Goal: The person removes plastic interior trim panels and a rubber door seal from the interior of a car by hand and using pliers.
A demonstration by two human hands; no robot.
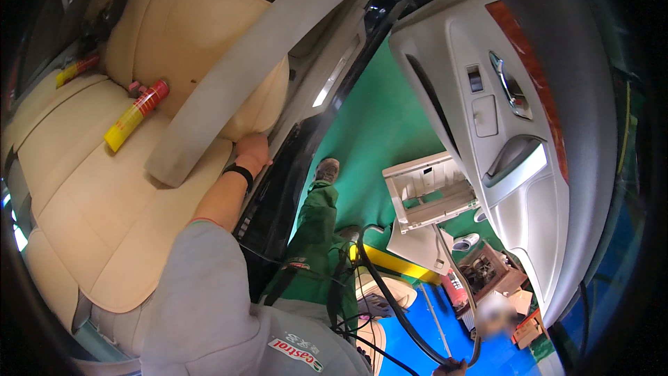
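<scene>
My left arm reaches into a car, a dark band on its wrist. My left hand (252, 150) is at the edge of a beige leather seat (97, 216), beside the door sill; its fingers are mostly hidden. Just above that hand, a long grey trim panel (236, 76) lies slantwise across the seat. My right hand (451, 368) shows only partly at the lower edge, closed around a black rubber seal strip (398, 299), which loops upward from it. On the seat lies a yellow and red can (136, 117), left of the trim panel.
An open car door (511, 132) stands at the right. Between door and car, a beige plastic frame (428, 191), a flat beige panel (421, 247), a red cylinder (454, 289) and a box of parts (490, 271) are on the green and blue floor. Another yellow-red can (76, 69) lies farther left.
</scene>
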